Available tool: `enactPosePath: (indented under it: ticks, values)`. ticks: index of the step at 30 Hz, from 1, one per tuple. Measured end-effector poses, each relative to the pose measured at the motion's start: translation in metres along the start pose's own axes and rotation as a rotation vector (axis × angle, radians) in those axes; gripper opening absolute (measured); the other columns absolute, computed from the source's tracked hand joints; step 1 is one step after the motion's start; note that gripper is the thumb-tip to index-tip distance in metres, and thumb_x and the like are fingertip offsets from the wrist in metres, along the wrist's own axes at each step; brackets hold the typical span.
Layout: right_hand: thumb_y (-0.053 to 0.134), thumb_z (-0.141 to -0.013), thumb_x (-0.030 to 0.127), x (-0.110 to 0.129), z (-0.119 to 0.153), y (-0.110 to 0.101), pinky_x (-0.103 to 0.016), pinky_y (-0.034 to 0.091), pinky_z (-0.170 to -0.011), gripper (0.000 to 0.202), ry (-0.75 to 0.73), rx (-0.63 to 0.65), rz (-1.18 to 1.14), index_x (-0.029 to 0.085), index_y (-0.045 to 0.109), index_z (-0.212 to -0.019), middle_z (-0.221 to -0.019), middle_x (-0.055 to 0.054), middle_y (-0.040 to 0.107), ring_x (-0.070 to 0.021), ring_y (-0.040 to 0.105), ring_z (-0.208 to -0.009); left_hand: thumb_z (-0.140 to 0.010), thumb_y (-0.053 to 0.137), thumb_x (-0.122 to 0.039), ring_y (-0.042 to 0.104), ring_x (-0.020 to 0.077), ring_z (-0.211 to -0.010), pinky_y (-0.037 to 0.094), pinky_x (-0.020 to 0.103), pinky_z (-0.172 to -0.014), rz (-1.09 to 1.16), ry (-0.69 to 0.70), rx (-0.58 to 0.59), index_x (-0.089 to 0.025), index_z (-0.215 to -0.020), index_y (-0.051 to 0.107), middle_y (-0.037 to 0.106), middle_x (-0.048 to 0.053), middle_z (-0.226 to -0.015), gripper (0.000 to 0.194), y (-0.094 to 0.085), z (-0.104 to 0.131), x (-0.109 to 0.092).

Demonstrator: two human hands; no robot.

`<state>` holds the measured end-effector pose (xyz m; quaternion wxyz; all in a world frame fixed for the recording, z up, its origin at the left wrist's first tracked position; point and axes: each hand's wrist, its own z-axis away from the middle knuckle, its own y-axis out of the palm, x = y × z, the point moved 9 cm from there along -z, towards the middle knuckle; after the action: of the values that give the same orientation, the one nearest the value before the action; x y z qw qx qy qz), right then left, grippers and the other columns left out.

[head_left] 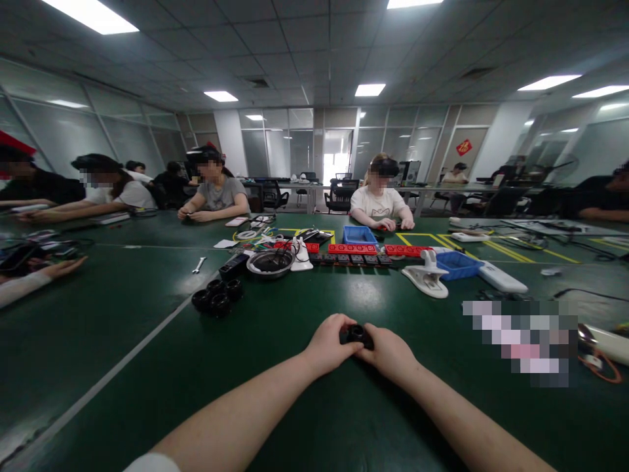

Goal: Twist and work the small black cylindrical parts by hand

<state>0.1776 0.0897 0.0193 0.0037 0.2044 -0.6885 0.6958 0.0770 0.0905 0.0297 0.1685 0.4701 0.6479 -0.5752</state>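
Observation:
Both of my hands meet over the green table (275,334), around a small round black part (358,333) with a raised ring on top; its exact kind is too small to tell. My left hand (333,344) curls around its left side, thumb at the front. Fingers closed, my right hand (388,347) grips the right side. The lower part is hidden by my thumbs and fingers. Ahead and to the left, several black round cup-like parts (216,298) stand clustered together.
Ahead are a round metal bowl (270,263), white clip base (427,278), blue bins (360,235) and red strips (351,249). A wrench (199,265) lies left. Co-workers sit around the table; one person's hand (66,265) reaches in at left. A blurred patch covers something at right.

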Motion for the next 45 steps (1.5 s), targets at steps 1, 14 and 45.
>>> enactPosePath:
  ticks: [1,14,45]
  values:
    - [0.053,-0.072,0.042,0.000,0.000,0.000,-0.023,0.028,-0.049,0.024,-0.006,0.008,-0.014,0.017,0.051,-0.076,-0.073,-0.005,0.060,-0.0175,0.056,-0.063,-0.062,0.068,-0.019,0.052,0.0177,-0.085,0.041,0.029,-0.075,0.003,0.014,0.009,-0.019,-0.091,0.055,0.055,0.002,-0.091,0.032,0.000,0.000,-0.001]
    - [0.058,-0.070,0.036,-0.004,-0.003,0.006,-0.022,0.035,-0.054,0.027,-0.180,0.156,-0.316,0.018,0.057,-0.089,-0.075,-0.002,0.062,-0.0166,0.055,-0.066,-0.066,0.065,-0.024,0.052,0.0189,-0.087,0.040,0.030,-0.078,-0.075,0.115,0.035,-0.019,-0.094,0.058,0.059,0.002,-0.089,0.029,-0.003,0.001,-0.012]
    - [0.062,-0.066,0.028,-0.009,-0.005,0.010,-0.022,0.035,-0.053,0.021,-0.194,0.242,-0.445,0.015,0.055,-0.081,-0.068,0.001,0.054,-0.0139,0.050,-0.063,-0.069,0.064,-0.023,0.053,0.0176,-0.089,0.040,0.028,-0.079,0.046,0.144,0.160,-0.021,-0.101,0.059,0.060,0.003,-0.095,0.033,0.001,0.002,-0.020]
